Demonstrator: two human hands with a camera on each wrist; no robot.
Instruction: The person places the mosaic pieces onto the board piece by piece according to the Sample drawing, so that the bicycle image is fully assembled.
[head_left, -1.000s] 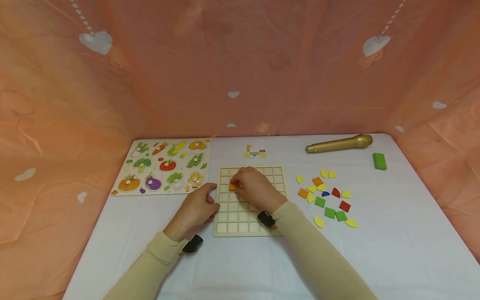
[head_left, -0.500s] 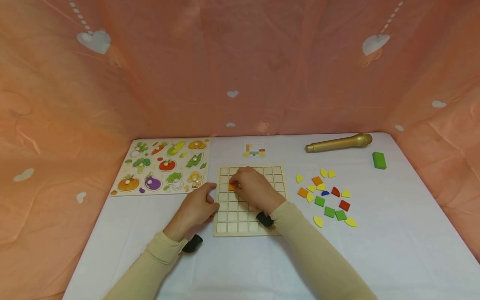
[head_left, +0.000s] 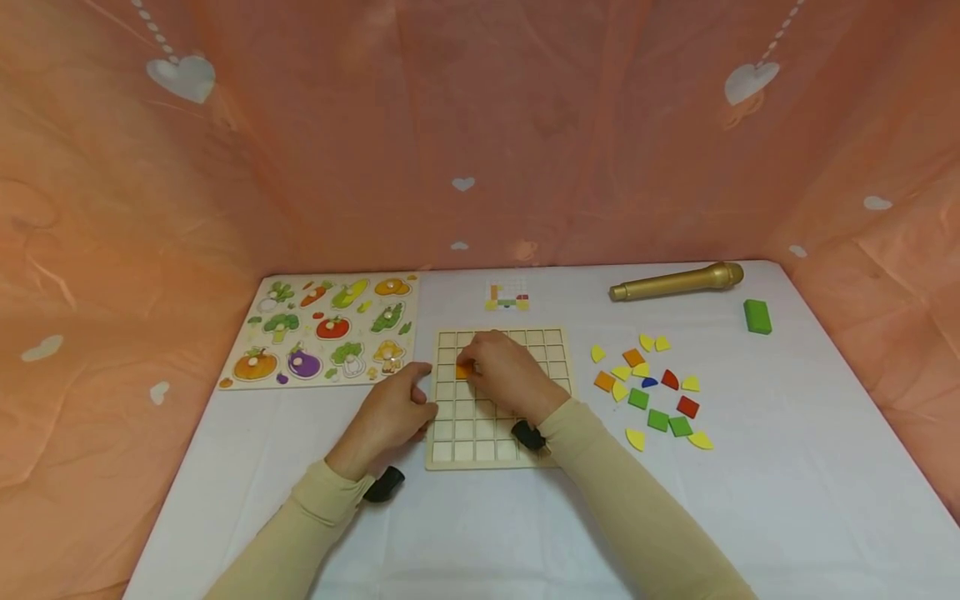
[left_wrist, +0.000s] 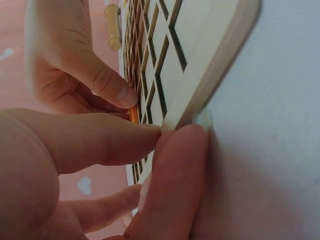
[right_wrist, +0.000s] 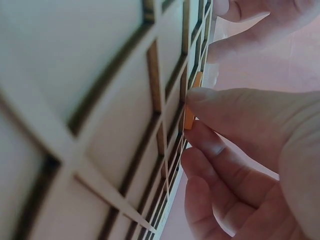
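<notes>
A pale wooden grid board (head_left: 453, 452) lies on the table in front of the person. Over its upper left cells, the right hand (head_left: 510, 375) pinches an orange square tile (head_left: 462, 370) between thumb and fingers. In the right wrist view that tile (right_wrist: 190, 119) stands slightly proud of the grid, under the thumb tip. At the board's left edge, the left hand (head_left: 386, 417) holds the rim; in the left wrist view its thumb and a finger (left_wrist: 180, 170) meet at the wooden edge (left_wrist: 215, 65). Part of the grid is hidden by the right hand.
Loose tiles lie right of the board, among them a green square (head_left: 658, 420), a red square (head_left: 687, 407) and several yellow quarter circles. A small pattern card (head_left: 507, 305) lies behind the board. Around are a vegetable puzzle (head_left: 367, 335), a gold microphone (head_left: 675, 282) and a green block (head_left: 757, 317).
Both hands stay almost in place, the right one still pinching the orange tile at the same spot on the grid. The whole head view shifts up slightly.
</notes>
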